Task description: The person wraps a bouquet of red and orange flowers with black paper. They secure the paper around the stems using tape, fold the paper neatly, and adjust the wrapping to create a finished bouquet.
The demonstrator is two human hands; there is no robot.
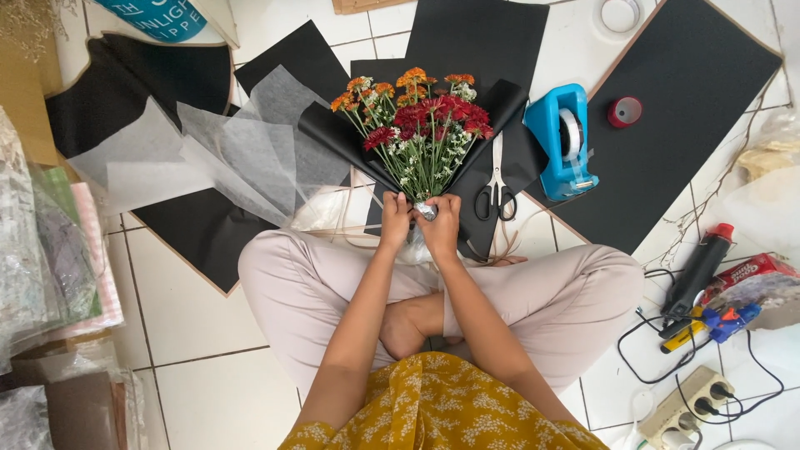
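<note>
I clenched both hands, left hand (395, 218) and right hand (442, 222), around the bouquet stems (424, 190), keeping the black wrapping paper (500, 117) gathered.

Bouquet (421, 133): red, orange, small white blooms on green stems, fanned wide at top, narrowing to bunch at base. Lies flat on black wrapping sheet (500, 108), heads pointing away from person, sheet corners flaring out either side of blooms. Stem ends bound in silvery wrap, just left of scissors (497, 187), pinched between left hand (395, 218) and right hand (441, 223).
</note>
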